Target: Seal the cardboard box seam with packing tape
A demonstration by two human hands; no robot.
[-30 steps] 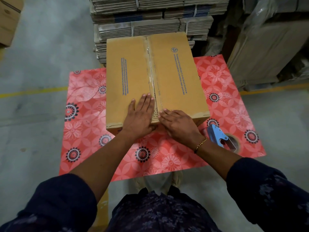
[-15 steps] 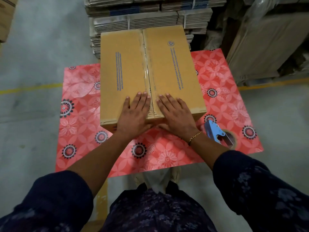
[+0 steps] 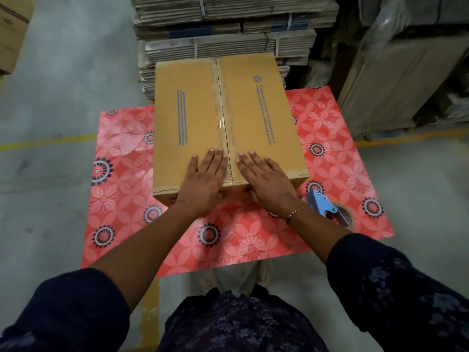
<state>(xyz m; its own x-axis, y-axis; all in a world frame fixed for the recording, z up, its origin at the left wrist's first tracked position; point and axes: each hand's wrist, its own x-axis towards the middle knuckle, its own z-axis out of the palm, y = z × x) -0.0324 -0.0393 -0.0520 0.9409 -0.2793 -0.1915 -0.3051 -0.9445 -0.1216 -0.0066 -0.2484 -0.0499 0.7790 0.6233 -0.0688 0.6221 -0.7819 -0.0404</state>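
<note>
A closed brown cardboard box lies on a red flowered table. A strip of clear tape runs along its centre seam from the far edge to the near edge. My left hand lies flat on the box top just left of the seam, fingers extended. My right hand lies flat just right of the seam, a gold bracelet on its wrist. Both palms rest at the box's near edge and hold nothing. A blue tape dispenser with its roll lies on the table right of my right wrist.
Bundled stacks of flattened cartons stand behind the table. Large wrapped cardboard packs stand at the right. Another carton sits at the far left on the grey concrete floor, which has a yellow line.
My right hand has turned from lying across the seam to flat beside it, fingers pointing away from me. Both hands have slid a little farther up the box top.
</note>
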